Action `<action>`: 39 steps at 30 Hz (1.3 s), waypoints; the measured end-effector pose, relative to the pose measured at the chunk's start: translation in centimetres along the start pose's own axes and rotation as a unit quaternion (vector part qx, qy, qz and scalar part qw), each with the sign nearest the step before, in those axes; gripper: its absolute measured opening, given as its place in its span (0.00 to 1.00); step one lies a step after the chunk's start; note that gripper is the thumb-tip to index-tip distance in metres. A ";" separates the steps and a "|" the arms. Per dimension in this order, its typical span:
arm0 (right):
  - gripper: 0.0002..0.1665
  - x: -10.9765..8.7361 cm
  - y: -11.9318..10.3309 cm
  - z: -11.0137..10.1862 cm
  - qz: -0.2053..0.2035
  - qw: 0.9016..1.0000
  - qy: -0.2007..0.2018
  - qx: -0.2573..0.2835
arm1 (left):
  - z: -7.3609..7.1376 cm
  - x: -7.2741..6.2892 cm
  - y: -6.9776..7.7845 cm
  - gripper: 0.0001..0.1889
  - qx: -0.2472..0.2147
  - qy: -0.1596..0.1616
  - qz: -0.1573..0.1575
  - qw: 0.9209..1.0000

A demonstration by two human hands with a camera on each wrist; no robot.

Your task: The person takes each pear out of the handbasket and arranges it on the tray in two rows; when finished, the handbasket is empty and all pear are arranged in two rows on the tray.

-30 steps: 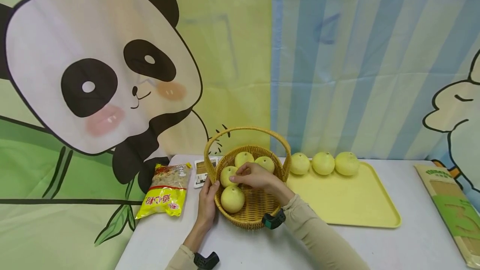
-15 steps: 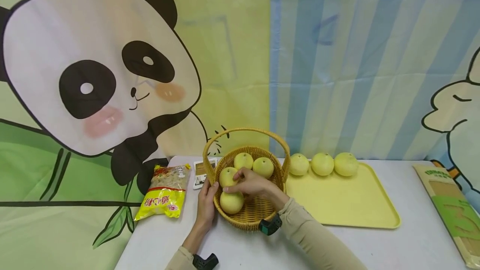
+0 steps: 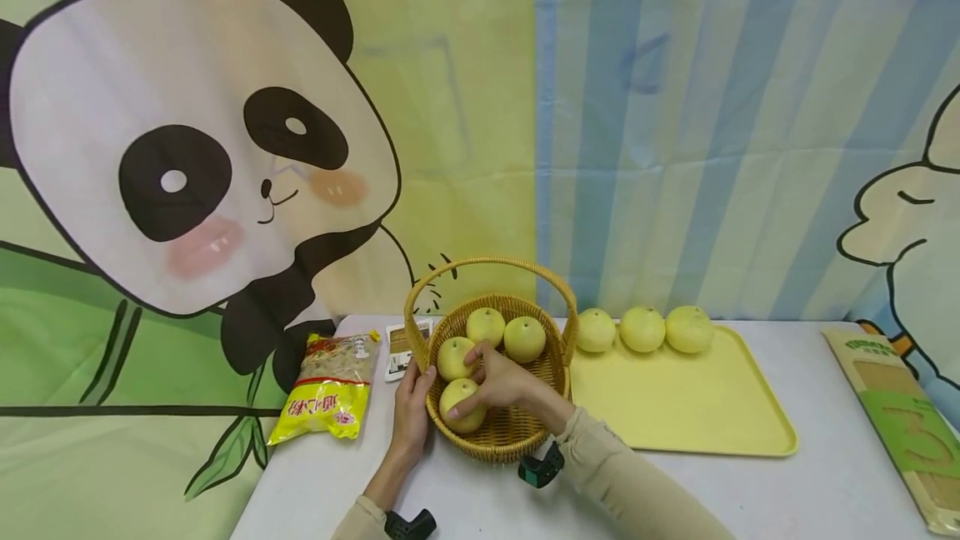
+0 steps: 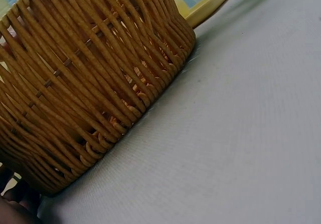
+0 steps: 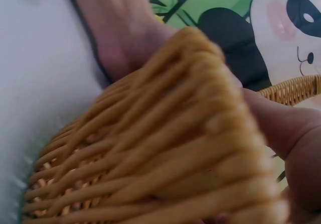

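A wicker basket [image 3: 501, 444] with a tall arched handle stands on the white table and holds several round yellow-green fruits that look like pears. My left hand [image 3: 411, 415] holds its left side, the thumb near the rim; part of that hand shows dark in the left wrist view's lower corner. Inside the basket, my right hand [image 3: 502, 382] spreads thumb and index finger. The thumb lies across the front pear [image 3: 454, 397], while the index finger touches the left pear [image 3: 452, 358]. Its other fingers are hidden. Two more pears, one the right pear [image 3: 525, 338], sit behind.
To the right, a yellow tray [image 3: 690, 407] bears three pears along its back edge, including the middle pear [image 3: 642, 329]. A yellow food bag [image 3: 326, 390] and a small white packet [image 3: 399, 350] lie left of the basket. A long green-labelled packet [image 3: 900, 423] lies far right.
My right hand has moved forward-down in the basket, its thumb passing from the left pear to the front pear. Its thumb and index finger have spread apart. The left hand has stayed at the basket.
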State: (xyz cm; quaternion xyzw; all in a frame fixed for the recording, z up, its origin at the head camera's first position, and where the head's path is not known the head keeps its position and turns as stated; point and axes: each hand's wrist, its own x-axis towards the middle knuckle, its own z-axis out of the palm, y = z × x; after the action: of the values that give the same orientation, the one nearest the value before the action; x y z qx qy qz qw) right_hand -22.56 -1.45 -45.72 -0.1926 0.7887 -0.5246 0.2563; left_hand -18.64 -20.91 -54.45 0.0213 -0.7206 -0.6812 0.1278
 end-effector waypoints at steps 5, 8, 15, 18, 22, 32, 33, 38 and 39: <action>0.35 -0.6 0.0 0.1 -0.032 0.999 -0.015 -0.040 | 0.0 0.0 0.0 0.27 0.009 0.005 0.002 1.000; 0.29 -0.9 0.2 -0.1 -0.056 0.996 -0.027 -0.057 | 0.0 -0.1 -0.1 0.27 0.015 0.004 -0.001 1.000; 0.29 -1.4 1.0 -0.5 -0.072 0.996 -0.044 -0.041 | -0.1 -0.2 -0.3 0.26 0.014 0.011 -0.006 1.000; 0.30 -1.6 1.4 -0.6 -0.090 0.995 -0.041 -0.026 | 0.0 -0.2 -0.3 0.27 0.014 0.007 -0.006 1.000; 0.31 -1.9 1.5 -0.7 -0.117 0.992 -0.041 -0.009 | 0.1 -0.1 -0.3 0.27 0.015 0.009 -0.009 1.000; 0.35 -3.9 0.9 -2.0 -0.198 0.980 -0.002 -0.002 | -0.1 0.2 -0.5 0.28 0.015 0.002 -0.007 1.000; 0.35 -4.2 1.0 -2.1 -0.205 0.979 0.006 0.000 | -0.1 0.2 -0.5 0.28 0.016 0.002 -0.007 1.000; 0.33 -6.3 0.9 -3.1 -0.214 0.976 0.047 0.020 | 0.0 0.2 -0.3 0.29 0.017 0.006 -0.007 1.000; 0.33 -6.7 0.9 -3.4 -0.216 0.975 0.049 0.031 | 0.1 0.1 -0.3 0.29 0.017 0.007 -0.006 1.000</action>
State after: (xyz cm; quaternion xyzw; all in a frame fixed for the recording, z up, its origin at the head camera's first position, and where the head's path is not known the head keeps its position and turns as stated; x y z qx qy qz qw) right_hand -19.31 5.20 -44.15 -0.3247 0.7234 -0.6004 0.1039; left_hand -18.83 -20.91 -54.71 0.0327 -0.7312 -0.6692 0.1281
